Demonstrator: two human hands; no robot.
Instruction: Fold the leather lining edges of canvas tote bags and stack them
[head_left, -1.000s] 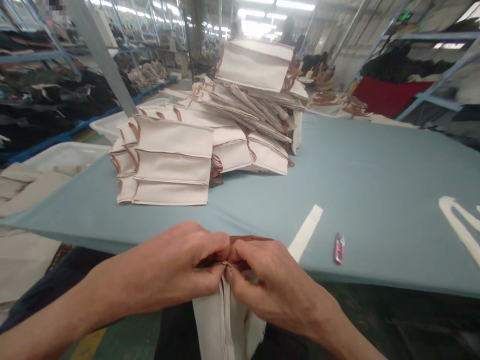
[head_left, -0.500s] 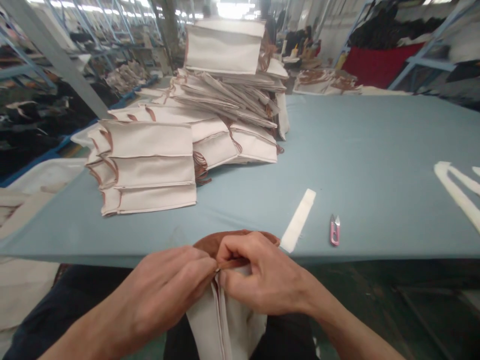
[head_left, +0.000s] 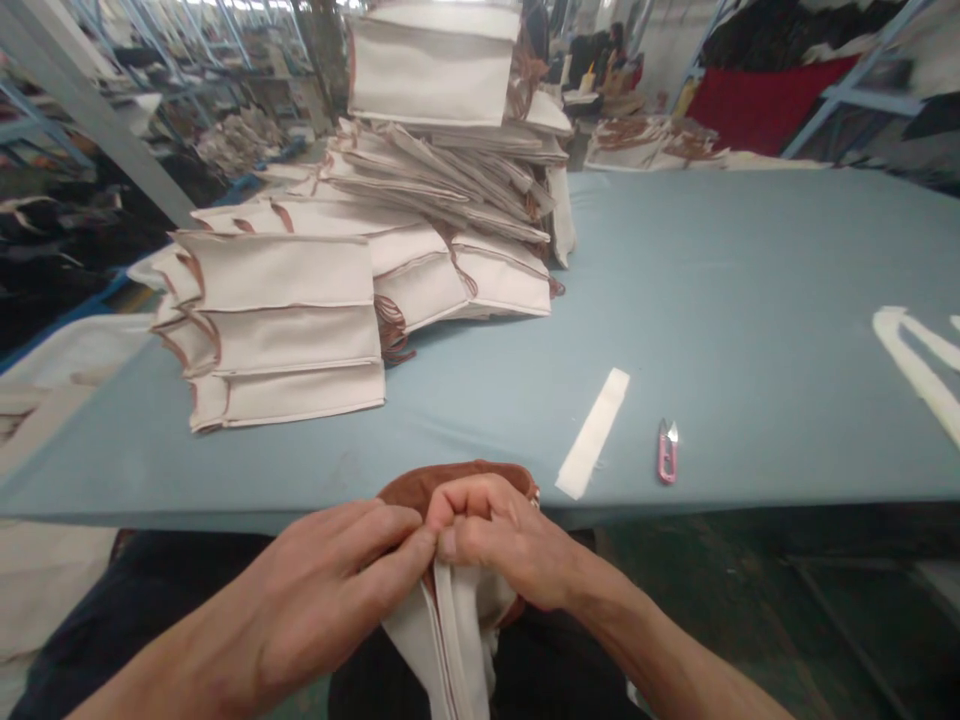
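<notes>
**Work table** [head_left: 720, 300]: long, covered in pale blue cloth, running across the room from left to right. Metal shelving [head_left: 851, 100] stands beyond it on the far right, holding dark fabric and a red cloth [head_left: 765, 105].

**Stack of canvas bags** [head_left: 300, 320]: cream, brown-trimmed, piled in tiers on the table's far left, with one bag upright at the top and a flattened row leaning behind the front layers.

**Seated person** [head_left: 616, 45]: a small figure in the distance beyond the far end of the table.

**Cream canvas bag with brown rim** [head_left: 442, 640]: held just off the table's near edge, above the dark trousers [head_left: 150, 590] of the person working, its body hanging downward and its rim close to the blue cloth.

**Left hand** [head_left: 330, 590]: closed, fingers and thumb gripping the bag at the top of its long stitched fold.

**Right hand** [head_left: 502, 535]: curled tightly beside the left, clenched on the same spot at the brown rim. The hands touch, and the exact pinch point is hidden between them.

**White fabric strip** [head_left: 592, 432]: lying at an angle on the table, near the right hand.

**Pink thread snips** [head_left: 667, 452]: lying just right of the strip.
</notes>
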